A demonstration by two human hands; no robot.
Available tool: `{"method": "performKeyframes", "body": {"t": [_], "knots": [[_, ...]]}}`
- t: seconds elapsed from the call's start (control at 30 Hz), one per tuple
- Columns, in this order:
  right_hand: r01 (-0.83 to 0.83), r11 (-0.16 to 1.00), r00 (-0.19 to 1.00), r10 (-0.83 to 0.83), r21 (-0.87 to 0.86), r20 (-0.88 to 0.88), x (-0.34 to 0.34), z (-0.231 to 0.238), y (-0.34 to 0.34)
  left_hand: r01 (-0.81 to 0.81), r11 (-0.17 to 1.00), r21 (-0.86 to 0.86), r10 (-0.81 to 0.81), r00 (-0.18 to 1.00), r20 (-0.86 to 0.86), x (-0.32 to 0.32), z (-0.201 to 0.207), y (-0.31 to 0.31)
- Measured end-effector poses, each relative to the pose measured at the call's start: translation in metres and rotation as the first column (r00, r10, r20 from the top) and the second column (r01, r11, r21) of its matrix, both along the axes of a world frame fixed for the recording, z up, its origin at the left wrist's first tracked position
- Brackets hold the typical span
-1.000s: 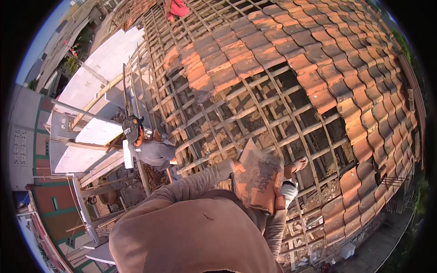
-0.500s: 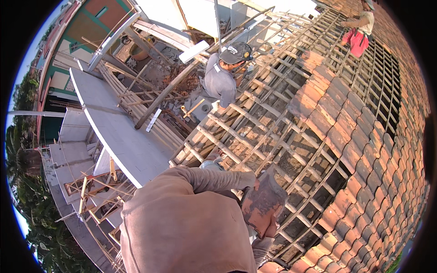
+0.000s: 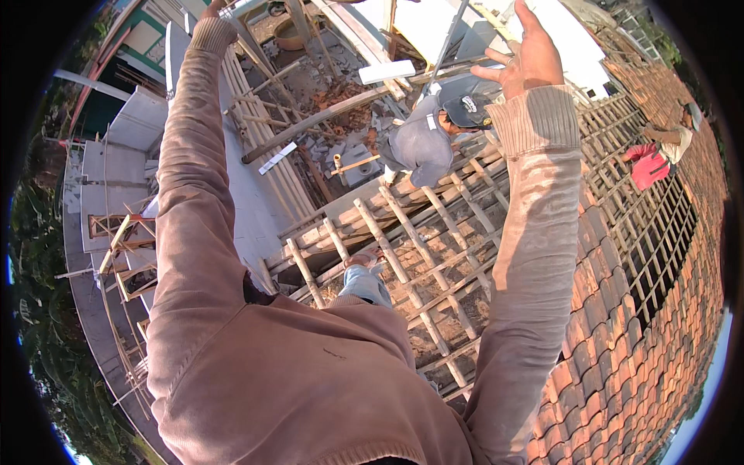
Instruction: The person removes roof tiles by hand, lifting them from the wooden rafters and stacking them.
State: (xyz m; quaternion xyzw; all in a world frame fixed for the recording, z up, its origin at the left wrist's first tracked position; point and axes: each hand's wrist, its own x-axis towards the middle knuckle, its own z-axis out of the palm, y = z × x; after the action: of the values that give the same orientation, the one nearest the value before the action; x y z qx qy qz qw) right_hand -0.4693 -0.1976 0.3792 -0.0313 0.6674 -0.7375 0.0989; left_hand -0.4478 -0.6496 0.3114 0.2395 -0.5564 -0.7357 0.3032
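My right hand [image 3: 528, 58] is raised at the top, right of the middle. Its fingers are spread with nothing in them, and it overlaps the view just beyond a co-worker's cap [image 3: 467, 111]. My left hand [image 3: 214, 9] reaches to the top left, mostly cut off by the picture's edge, so its fingers do not show clearly. Both arms are stretched forward. Below them lies the open roof frame of wooden battens [image 3: 422, 248], with one of my feet [image 3: 363, 258] among them. Overlapping clay roof tiles [image 3: 597, 333] cover the roof to the right.
A co-worker in a grey shirt [image 3: 422, 143] is ahead at the frame's edge. Another person in red [image 3: 651, 164] sits far right beside bare battens [image 3: 655, 232]. Rubble and broken tiles [image 3: 341, 93] lie below. A long pole [image 3: 318, 120] and a pale slab [image 3: 252, 201] are on the left.
Both arms have swung from low in front of me up and outward. The clay roof tile that was in my hands has been let go and is no longer visible. My view has shifted.
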Motion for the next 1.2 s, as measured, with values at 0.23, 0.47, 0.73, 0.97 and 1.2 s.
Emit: {"method": "performKeyframes", "body": {"t": [0.23,0.47,0.73,0.97,1.2], "knots": [[0.146,0.963,0.954,-0.076,0.228,-0.292,0.097,-0.099,0.035,-0.1,0.978,-0.181,0.16,0.919,0.36,0.145,-0.168,-0.055],[-0.321,0.37,0.842,-0.31,0.872,0.442,0.335,-0.415,0.212,0.83,0.401,0.388,-0.288,-0.288,0.913,0.422,-0.501,0.189],[-0.493,0.422,0.42,-0.651,0.761,0.633,0.534,-0.519,0.337,0.935,-0.327,0.139,-0.068,-0.17,0.983,0.35,-0.469,0.247],[-0.41,0.222,0.825,-0.324,0.885,0.464,0.477,-0.537,0.414,0.638,0.757,0.138,-0.523,0.465,0.714,0.132,-0.394,0.207],[0.169,0.597,0.648,-0.667,0.784,0.368,0.426,-0.487,0.266,0.412,0.559,0.72,-0.719,0.672,0.174,0.213,-0.473,0.172]]}}
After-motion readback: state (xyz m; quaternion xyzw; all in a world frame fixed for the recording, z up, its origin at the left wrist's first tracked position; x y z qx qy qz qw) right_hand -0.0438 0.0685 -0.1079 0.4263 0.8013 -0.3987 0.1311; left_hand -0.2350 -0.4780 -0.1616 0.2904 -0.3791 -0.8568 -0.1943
